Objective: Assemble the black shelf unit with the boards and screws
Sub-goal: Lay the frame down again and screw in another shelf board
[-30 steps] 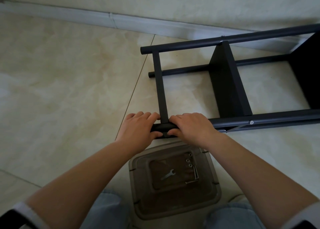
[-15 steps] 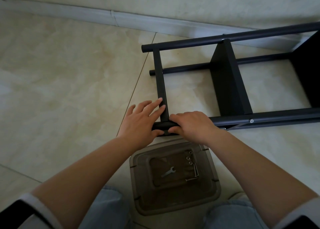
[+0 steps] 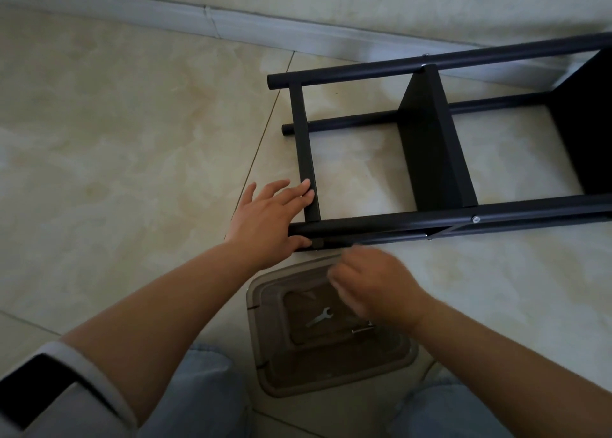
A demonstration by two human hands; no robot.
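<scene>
Tiled floor (image 3: 99, 159) under shelf unit (image 3: 430, 146). Left hand (image 3: 268, 219) spread, steadying crossbar (image 3: 306, 159); right hand (image 3: 374, 286) blurred, grip unclear. Brace frame firmly while fetching screw (image 3: 362, 331) from tray (image 3: 265, 364).

Pale tiled floor (image 3: 116, 146); black shelf unit (image 3: 430, 146), brown plastic tray (image 3: 331, 371) lying on it

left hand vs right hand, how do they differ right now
The left hand lies with fingers straight, fingertips touching the crossbar of the black frame and thumb at the near tube; the right hand touches neither. The left hand is sharp; the right hand is blurred with fingers curled, hovering over the clear tray that holds the wrench. Whether the right hand holds anything cannot be told. Both are bare.
</scene>
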